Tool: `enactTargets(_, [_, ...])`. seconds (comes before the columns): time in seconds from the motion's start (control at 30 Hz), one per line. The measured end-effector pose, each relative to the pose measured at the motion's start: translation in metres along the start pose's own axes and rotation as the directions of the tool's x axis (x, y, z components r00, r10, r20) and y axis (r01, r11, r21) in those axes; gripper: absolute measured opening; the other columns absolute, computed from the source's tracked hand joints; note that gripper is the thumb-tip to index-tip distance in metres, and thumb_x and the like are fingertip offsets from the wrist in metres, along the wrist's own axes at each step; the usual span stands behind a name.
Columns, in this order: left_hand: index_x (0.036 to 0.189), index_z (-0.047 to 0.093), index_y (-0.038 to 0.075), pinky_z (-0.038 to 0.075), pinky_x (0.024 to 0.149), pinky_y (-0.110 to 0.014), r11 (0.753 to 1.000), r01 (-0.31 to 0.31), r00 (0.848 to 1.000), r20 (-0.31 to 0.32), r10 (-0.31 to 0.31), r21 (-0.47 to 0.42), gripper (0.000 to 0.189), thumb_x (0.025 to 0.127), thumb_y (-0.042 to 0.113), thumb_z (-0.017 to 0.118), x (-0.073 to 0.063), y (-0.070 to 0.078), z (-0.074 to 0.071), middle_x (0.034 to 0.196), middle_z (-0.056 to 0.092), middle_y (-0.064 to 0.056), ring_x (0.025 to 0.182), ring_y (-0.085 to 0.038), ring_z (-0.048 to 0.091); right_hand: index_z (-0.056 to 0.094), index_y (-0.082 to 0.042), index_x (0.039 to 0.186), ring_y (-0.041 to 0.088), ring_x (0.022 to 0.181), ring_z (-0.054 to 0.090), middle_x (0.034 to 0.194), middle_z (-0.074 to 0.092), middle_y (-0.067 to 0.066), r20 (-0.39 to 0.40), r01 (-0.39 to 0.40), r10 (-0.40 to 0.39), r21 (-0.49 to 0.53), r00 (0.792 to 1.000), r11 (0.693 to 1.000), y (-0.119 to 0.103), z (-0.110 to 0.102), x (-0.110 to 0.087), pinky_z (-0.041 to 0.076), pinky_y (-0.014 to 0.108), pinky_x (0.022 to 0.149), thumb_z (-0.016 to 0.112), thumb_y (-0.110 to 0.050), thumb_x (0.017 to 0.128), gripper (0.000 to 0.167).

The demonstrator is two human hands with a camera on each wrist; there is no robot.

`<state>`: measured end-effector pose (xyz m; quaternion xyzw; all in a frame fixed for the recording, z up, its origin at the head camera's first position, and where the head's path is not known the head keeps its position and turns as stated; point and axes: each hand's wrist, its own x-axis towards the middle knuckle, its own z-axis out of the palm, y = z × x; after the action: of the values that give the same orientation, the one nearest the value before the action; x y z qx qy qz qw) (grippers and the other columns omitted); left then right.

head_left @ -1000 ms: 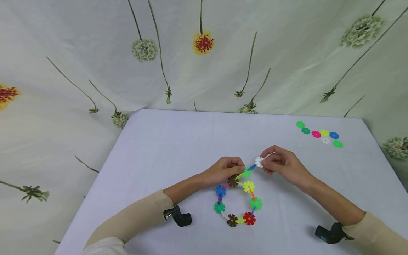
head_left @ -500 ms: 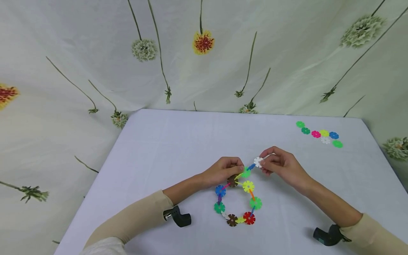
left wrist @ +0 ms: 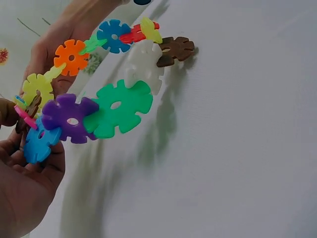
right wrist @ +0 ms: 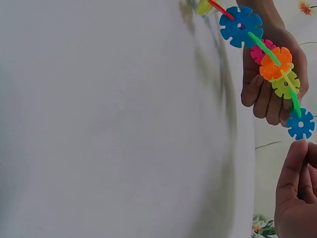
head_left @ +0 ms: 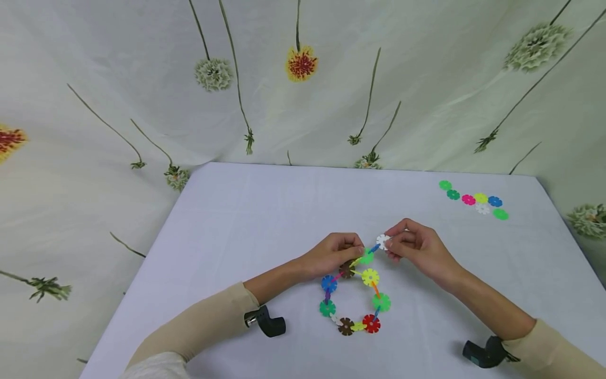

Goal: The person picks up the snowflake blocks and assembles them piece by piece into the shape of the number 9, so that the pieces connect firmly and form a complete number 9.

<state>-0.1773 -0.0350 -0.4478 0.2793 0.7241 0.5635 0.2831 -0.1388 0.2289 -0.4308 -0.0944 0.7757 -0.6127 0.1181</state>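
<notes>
A ring of colourful notched interlocking discs hangs in front of me, with a purple disc [left wrist: 69, 119] and a green disc [left wrist: 119, 109] large in the left wrist view. My left hand [head_left: 333, 253] grips the ring at its top, by the brown disc [head_left: 347, 270] and the light green disc [head_left: 367, 257]. From that green disc a short tail runs up right through a blue disc [right wrist: 300, 124] to a white disc [head_left: 381, 241]. My right hand [head_left: 421, 248] pinches the white disc between thumb and forefinger, its edge at the blue one.
Several loose discs lie at the back right of the white table [head_left: 265, 205], among them a pink disc [head_left: 468, 199] and a blue disc [head_left: 495, 201]. A flower-printed cloth [head_left: 331, 116] hangs behind the table's far edge.
My right hand and forearm have shifted slightly left, bringing the white disc a little closer to the left hand. The left hand keeps its grip and has barely moved.
</notes>
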Motion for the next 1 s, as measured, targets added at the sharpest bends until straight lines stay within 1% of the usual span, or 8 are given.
enactTargets(0.1, [0.107,0.067,0.003,0.044,0.066,-0.021,0.999,-0.003,1.0,-0.014,0.003,0.045,0.02,0.111,0.019,0.056,0.0004,0.0026,-0.0022,0.076,0.052,0.003,0.068,-0.011,0.049,0.059,0.003,0.121,0.026,0.084,0.075,0.102,0.079,0.019,-0.008,0.015,-0.015,0.007,1.0,1.0,0.0,0.0,0.0006,0.064,0.026,0.082,0.072,-0.012,0.104,0.026])
enactTargets(0.2, [0.107,0.068,0.004,0.041,0.065,-0.022,0.998,-0.002,1.0,-0.018,0.003,0.07,0.019,0.111,0.019,0.057,0.0008,0.0052,-0.0031,0.077,0.052,0.003,0.069,-0.01,0.046,0.059,0.003,0.12,0.026,0.084,0.076,0.102,0.079,0.017,-0.014,0.011,-0.011,0.015,1.0,1.0,0.0004,-0.0001,0.0,0.064,0.026,0.082,0.073,-0.012,0.103,0.027])
enactTargets(0.33, [0.108,0.069,0.004,0.041,0.065,-0.021,0.997,0.002,1.0,-0.018,0.0,0.081,0.019,0.111,0.018,0.057,0.0013,0.0064,-0.0013,0.078,0.053,0.004,0.068,-0.009,0.047,0.059,0.005,0.119,0.026,0.084,0.076,0.101,0.08,0.017,-0.008,0.012,-0.012,0.024,1.0,1.0,0.0009,-0.0008,-0.0012,0.065,0.026,0.083,0.073,-0.011,0.103,0.026])
enactTargets(0.47, [0.107,0.069,0.002,0.042,0.065,-0.02,0.997,-0.011,0.999,-0.032,0.014,0.081,0.018,0.11,0.017,0.058,0.0026,0.006,0.002,0.079,0.055,0.004,0.068,-0.008,0.048,0.06,0.005,0.117,0.026,0.082,0.076,0.099,0.08,0.018,-0.008,0.03,-0.03,0.022,1.0,0.999,0.0006,-0.0016,-0.0006,0.065,0.027,0.08,0.073,-0.009,0.102,0.024])
enactTargets(0.73, [0.108,0.07,0.003,0.044,0.066,-0.02,0.995,-0.014,0.998,-0.051,0.019,0.099,0.018,0.11,0.017,0.059,0.0032,0.0057,0.0053,0.08,0.056,0.004,0.069,-0.007,0.049,0.062,0.005,0.114,0.029,0.08,0.075,0.097,0.079,0.021,0.019,0.055,-0.054,-0.019,0.998,0.998,-0.0031,-0.0018,-0.0001,0.065,0.028,0.078,0.073,-0.007,0.102,0.02])
enactTargets(0.87, [0.106,0.068,0.003,0.042,0.064,-0.021,0.997,-0.03,0.998,-0.054,0.033,0.066,0.019,0.109,0.018,0.057,0.0054,0.0058,0.0048,0.076,0.054,0.003,0.067,-0.009,0.048,0.062,0.005,0.116,0.028,0.082,0.076,0.098,0.079,0.02,0.015,0.065,-0.065,-0.01,0.998,0.998,-0.0056,-0.0028,0.0003,0.065,0.027,0.08,0.072,-0.008,0.102,0.021])
enactTargets(1.0, [0.102,0.065,0.001,0.043,0.065,-0.021,0.999,-0.054,0.998,-0.016,0.054,0.002,0.02,0.108,0.016,0.053,0.0085,0.0062,0.0043,0.074,0.052,0.003,0.068,-0.011,0.049,0.062,0.004,0.122,0.026,0.086,0.078,0.101,0.08,0.018,0.026,0.074,-0.074,0.004,0.997,0.997,-0.0064,-0.0045,-0.0001,0.065,0.026,0.081,0.07,-0.009,0.105,0.023])
